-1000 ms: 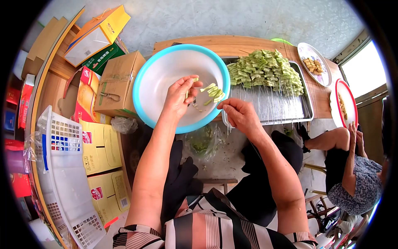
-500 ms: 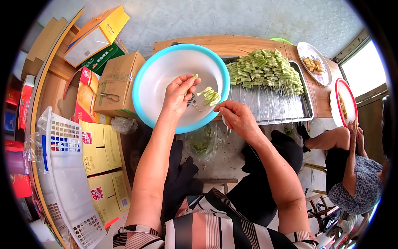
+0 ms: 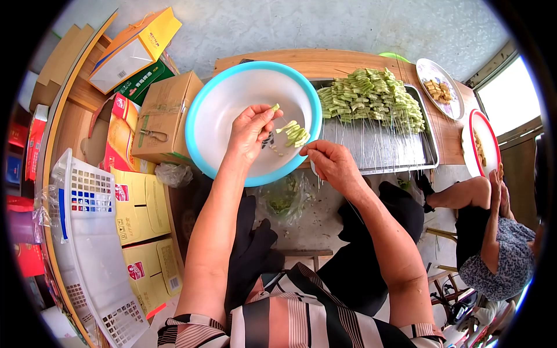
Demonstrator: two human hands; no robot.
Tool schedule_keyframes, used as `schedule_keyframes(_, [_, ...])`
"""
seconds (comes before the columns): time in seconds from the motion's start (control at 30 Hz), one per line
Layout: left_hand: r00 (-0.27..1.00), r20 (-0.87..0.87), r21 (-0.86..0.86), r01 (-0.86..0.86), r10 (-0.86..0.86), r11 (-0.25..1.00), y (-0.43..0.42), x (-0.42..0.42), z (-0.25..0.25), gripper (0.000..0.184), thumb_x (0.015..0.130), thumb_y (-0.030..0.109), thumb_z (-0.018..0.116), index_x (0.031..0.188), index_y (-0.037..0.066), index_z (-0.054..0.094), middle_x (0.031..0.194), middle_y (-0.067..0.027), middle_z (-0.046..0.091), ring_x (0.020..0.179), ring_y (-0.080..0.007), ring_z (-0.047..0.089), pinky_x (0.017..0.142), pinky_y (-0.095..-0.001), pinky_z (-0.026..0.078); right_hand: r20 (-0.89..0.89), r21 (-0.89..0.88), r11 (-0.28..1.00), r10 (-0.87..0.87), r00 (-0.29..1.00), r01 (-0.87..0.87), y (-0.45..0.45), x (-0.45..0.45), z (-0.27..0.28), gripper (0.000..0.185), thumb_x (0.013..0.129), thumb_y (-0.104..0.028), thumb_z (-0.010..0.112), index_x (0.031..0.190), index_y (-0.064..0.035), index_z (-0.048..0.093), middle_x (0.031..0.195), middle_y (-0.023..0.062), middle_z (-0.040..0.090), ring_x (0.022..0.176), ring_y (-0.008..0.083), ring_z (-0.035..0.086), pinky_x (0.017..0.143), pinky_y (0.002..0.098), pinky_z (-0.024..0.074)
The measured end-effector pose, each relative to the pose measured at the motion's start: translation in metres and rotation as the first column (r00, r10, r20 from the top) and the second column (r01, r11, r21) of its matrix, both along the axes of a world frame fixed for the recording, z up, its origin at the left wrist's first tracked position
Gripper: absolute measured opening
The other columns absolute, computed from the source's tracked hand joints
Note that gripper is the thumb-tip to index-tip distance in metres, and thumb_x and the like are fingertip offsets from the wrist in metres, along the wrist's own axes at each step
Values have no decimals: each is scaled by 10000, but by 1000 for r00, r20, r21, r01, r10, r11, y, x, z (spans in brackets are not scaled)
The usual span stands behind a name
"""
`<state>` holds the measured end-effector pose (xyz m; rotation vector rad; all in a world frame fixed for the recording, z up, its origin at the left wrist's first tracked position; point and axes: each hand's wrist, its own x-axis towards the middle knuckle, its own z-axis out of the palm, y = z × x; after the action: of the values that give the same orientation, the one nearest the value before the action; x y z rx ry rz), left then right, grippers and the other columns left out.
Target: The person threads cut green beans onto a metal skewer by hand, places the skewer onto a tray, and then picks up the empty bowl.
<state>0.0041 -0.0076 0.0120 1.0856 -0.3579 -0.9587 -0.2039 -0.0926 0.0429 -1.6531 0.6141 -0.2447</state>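
My left hand [image 3: 250,129] is over the white basin with a blue rim [image 3: 194,124], thumb and fingers pinching a small piece of green bean [image 3: 275,108]. My right hand [image 3: 331,163] is closed at the basin's right edge, gripping a thin skewer that is mostly hidden by the hand. A short row of cut green bean pieces [image 3: 297,134] sits just beyond its fingertips, seemingly on that skewer. To the right, a metal tray [image 3: 371,158] bears a heap of skewered green bean pieces [image 3: 371,98], their thin bare skewers pointing towards me.
Cardboard boxes [image 3: 165,116] and a white plastic basket [image 3: 87,243] stand at left. A plate [image 3: 432,72] and a red-rimmed tray [image 3: 490,145] hold tan pieces. Another person [image 3: 499,255] sits at right. A plastic bag [image 3: 287,200] lies below the basin.
My hands stay almost still, with the left one shifting very slightly. At right, the other person's hands have moved a little.
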Motion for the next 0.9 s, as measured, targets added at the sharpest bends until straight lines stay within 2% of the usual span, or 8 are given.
schedule_keyframes(0.03, [1000,5,7,17,-17,1000,0,1,0,134,881,74,654,976,26,573,952,-133,683,616,-44,509,455,-151,364,10,-1,1000,4,1000,-4,0,0,0,211,977,-135,489,978,5,646,545,-32,445,492,43,408,462,221,341])
schedule_keyframes(0.07, [1000,5,7,17,-17,1000,1,2,0,134,881,74,654,976,26,573,952,-133,683,616,-44,509,455,-151,364,10,-1,1000,4,1000,-4,0,0,1,211,977,-135,489,978,5,646,545,-32,445,492,43,408,462,221,341])
schedule_keyframes(0.13, [999,20,23,45,-46,999,2,4,0,139,873,78,664,972,27,580,949,-131,686,607,-40,503,450,-150,356,-12,-1,1000,0,1000,0,-2,-1,1,202,922,-131,525,969,15,657,609,30,542,528,79,475,500,271,408])
schedule_keyframes(0.57, [997,10,120,75,-77,990,6,5,6,149,862,94,683,967,31,599,895,-103,687,591,-44,509,440,-151,327,-28,-28,1000,-13,1000,12,-2,-3,0,198,922,-127,533,966,15,663,619,42,549,548,86,485,524,277,425])
schedule_keyframes(0.77, [996,21,149,88,-92,985,8,5,9,151,854,91,692,956,21,607,876,-91,680,599,-46,510,435,-154,323,-7,-147,989,-13,1000,12,-2,-4,0,200,915,-136,543,975,9,665,683,112,626,592,152,569,602,319,482])
schedule_keyframes(0.83, [997,31,145,71,-76,987,8,6,8,152,848,83,697,951,17,606,869,-96,675,603,-47,509,438,-154,323,-10,-334,942,-19,1000,14,-2,-4,5,201,910,-138,545,983,4,667,727,140,652,614,182,602,627,331,493])
schedule_keyframes(0.9, [996,28,132,85,-90,988,8,9,7,151,845,78,697,948,15,606,865,-97,673,604,-47,509,438,-153,323,-24,-301,954,-15,1000,7,-2,-4,8,200,908,-137,546,981,3,669,725,142,652,614,184,603,626,332,494])
